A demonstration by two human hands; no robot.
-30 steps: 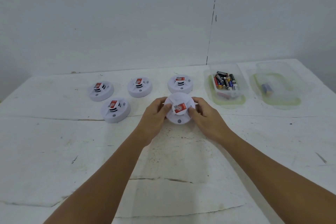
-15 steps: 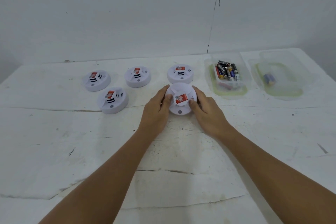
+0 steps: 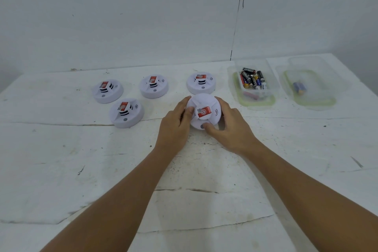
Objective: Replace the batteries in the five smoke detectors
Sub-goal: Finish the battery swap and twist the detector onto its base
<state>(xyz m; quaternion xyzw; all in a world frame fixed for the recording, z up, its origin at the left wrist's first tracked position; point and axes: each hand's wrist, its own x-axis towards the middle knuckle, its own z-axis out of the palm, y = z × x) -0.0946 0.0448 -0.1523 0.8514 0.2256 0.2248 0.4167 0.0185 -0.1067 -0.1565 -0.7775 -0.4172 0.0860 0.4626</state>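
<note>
A white round smoke detector [image 3: 204,106] with a red label sits on the table between my hands. My left hand [image 3: 176,125] grips its left side with the thumb on top. My right hand [image 3: 229,127] grips its right side, thumb at the front edge. Four more white detectors lie to the left and behind: detector [image 3: 201,83], detector [image 3: 154,86], detector [image 3: 107,90] and detector [image 3: 126,112]. A clear tub [image 3: 272,88] holds several batteries [image 3: 252,79].
A second clear tub [image 3: 327,96] at the far right holds one blue battery [image 3: 299,87]. The white table [image 3: 194,170] has cracked paint. A white wall rises just behind the table's back edge.
The label on the held detector has turned slightly. My right thumb has moved to the detector's front edge. The view has dropped a little.
</note>
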